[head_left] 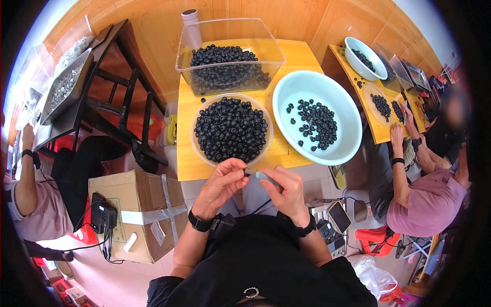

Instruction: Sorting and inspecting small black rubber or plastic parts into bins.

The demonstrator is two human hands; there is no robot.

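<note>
- A yellow wooden table (302, 56) carries the three main containers and spans the middle of the view.
- A brown cardboard box (110, 225), banded with pale tape, sits low to the left, apart from the table.
- A clear rectangular plastic bin (269, 46) stands at the table's far side, partly filled with small round black pieces.
- A pale blue round plastic basin (349, 130) is on the right, with a looser scatter of black pieces on its floor.
- A shallow round clear plastic tray (193, 128) lies nearest the person, left of the basin and heaped with black pieces.
- The left hand (226, 179), near the tray's close edge, pinches a small black piece between thumb and fingertips.
- The right hand (286, 190) is closed round a handle — thumb along it, fingers curled.
- A slim tool with a pale blue handle (267, 177) points its metal tip leftward.
- The small black piece (246, 173) is at that tip, by the table's near edge — contact is too small to tell.
- One stray black bead (203, 100) lies between bin and tray.
</note>
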